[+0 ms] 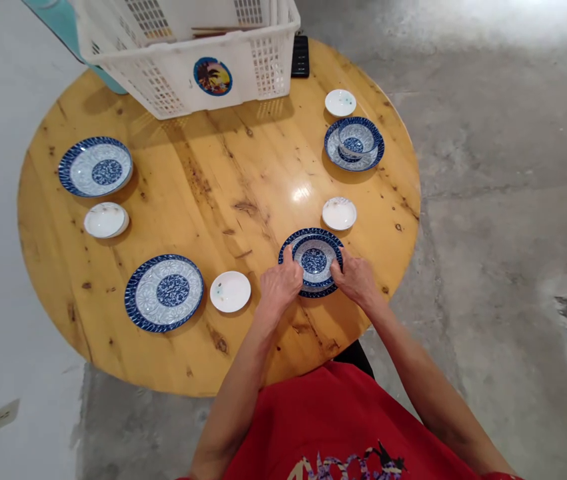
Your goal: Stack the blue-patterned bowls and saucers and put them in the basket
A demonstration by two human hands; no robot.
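Observation:
My left hand (282,281) and my right hand (354,275) grip opposite sides of a blue-and-white bowl (313,260), thumbs at its rim. The bowl sits over a blue-rimmed plate (317,293) near the table's front right; whether it rests fully on the plate I cannot tell. Just beyond them lies a small white dish (339,214). Left of my left hand are another small white dish (230,292) and a large blue-rimmed plate (164,293) with nothing on it.
On the round wooden table (243,227), a white plastic basket (223,73) stands at the back, a black object (300,59) beside it. At far right, a patterned bowl (356,139) sits on a plate (354,165) near a small dish (340,103). A plate (96,167) and small white bowls (106,220) lie left.

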